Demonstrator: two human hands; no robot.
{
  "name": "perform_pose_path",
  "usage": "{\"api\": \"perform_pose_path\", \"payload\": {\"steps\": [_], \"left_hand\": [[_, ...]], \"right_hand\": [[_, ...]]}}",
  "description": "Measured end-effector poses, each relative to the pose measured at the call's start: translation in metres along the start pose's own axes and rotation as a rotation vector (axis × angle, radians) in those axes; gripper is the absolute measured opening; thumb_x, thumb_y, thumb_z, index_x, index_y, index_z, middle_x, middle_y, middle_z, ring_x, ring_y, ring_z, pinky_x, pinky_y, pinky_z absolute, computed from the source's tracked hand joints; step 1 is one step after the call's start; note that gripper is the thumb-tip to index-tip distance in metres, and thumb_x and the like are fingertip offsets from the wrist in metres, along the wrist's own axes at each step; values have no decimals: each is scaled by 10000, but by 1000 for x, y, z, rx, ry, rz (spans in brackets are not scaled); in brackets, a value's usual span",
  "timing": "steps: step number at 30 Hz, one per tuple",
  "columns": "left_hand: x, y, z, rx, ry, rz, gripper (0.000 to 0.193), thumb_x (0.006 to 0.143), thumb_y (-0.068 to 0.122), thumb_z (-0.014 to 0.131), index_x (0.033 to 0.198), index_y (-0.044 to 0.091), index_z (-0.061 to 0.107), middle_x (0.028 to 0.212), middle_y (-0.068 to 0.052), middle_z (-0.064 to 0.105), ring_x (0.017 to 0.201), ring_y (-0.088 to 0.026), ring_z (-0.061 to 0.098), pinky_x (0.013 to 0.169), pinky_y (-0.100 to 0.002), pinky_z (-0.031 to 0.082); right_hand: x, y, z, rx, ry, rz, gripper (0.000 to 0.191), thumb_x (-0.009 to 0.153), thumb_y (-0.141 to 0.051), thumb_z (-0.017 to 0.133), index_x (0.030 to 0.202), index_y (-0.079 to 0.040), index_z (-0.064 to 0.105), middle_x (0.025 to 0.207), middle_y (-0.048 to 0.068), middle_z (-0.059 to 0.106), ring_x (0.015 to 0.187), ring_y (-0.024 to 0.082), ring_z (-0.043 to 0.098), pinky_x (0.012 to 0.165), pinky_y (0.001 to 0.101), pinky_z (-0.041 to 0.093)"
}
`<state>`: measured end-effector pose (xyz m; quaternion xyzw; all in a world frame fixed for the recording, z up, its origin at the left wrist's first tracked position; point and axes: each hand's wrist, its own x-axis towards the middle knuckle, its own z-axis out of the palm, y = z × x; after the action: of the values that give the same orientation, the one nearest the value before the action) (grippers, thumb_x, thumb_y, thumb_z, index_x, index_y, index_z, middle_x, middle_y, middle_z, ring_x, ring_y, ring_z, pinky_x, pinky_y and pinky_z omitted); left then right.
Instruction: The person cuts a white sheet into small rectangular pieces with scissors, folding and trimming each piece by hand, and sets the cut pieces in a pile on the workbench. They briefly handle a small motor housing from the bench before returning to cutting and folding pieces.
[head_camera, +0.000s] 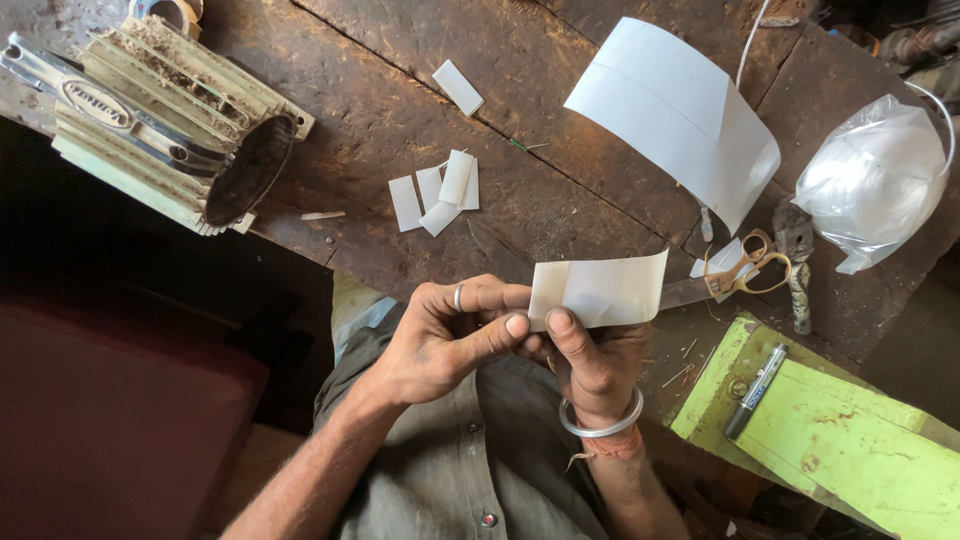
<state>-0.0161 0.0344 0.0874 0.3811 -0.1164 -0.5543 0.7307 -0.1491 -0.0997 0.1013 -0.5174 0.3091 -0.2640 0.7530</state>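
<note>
Both hands hold a white sheet strip (608, 290) just in front of my chest, above the near edge of the dark wooden bench (400, 110). My left hand (450, 335), with a ring on one finger, pinches the strip's left end, which is folded over. My right hand (592, 355), with a metal bangle at the wrist, grips the strip from below, thumb on its front face. Several small cut white strips (437, 192) lie on the bench beyond my hands, and one more white strip (458, 87) lies farther back.
A ribbed pale-green motor housing (165, 110) lies at the bench's left end. A large curled white sheet (680, 110) stands at the back right, beside a clear plastic bag (875, 180). Scissors (735, 275) lie right of my hands. A marker pen (756, 390) rests on a green wooden block (850, 440).
</note>
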Motion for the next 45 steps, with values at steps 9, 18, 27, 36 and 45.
{"api": "perform_pose_path", "payload": {"steps": [9, 18, 27, 36, 45], "left_hand": [[1, 1, 0, -10, 3, 9, 283, 991, 50, 702, 1254, -55, 712, 1046, -64, 689, 942, -142, 725, 877, -293, 607], [-1, -2, -2, -51, -3, 27, 282, 1030, 64, 681, 1280, -64, 706, 1029, -42, 702, 943, -119, 681, 861, -286, 577], [3, -18, 0, 130, 228, 116, 185, 988, 100, 746, 1111, -33, 778, 897, -2, 715, 832, -67, 671, 743, -249, 585], [13, -29, -2, 112, 360, 7, 211, 957, 158, 755, 1075, -13, 795, 845, 14, 731, 711, -31, 609, 583, -212, 508], [25, -29, -25, 168, 473, 16, 234, 928, 183, 779, 1072, 0, 802, 828, -7, 758, 673, -36, 619, 589, -203, 521]], "right_hand": [[-1, 1, 5, 9, 35, 17, 128, 930, -47, 756, 1012, 17, 681, 840, 80, 696, 654, 136, 642, 573, 265, 527], [-4, 3, 6, -72, 10, -16, 137, 922, -52, 747, 1028, 19, 695, 843, 86, 720, 677, 166, 690, 621, 299, 577], [-5, 9, 9, -218, -22, -46, 202, 919, -50, 749, 1104, 24, 720, 985, 71, 749, 862, 155, 716, 794, 280, 583], [-8, 16, -3, -237, -17, 13, 224, 923, -83, 739, 1129, -9, 690, 1047, 44, 725, 941, 129, 679, 859, 274, 552], [-26, 11, -51, -1241, -162, -344, 300, 786, 19, 769, 1078, -11, 704, 1135, 153, 693, 1014, 304, 709, 862, 370, 583]]}}
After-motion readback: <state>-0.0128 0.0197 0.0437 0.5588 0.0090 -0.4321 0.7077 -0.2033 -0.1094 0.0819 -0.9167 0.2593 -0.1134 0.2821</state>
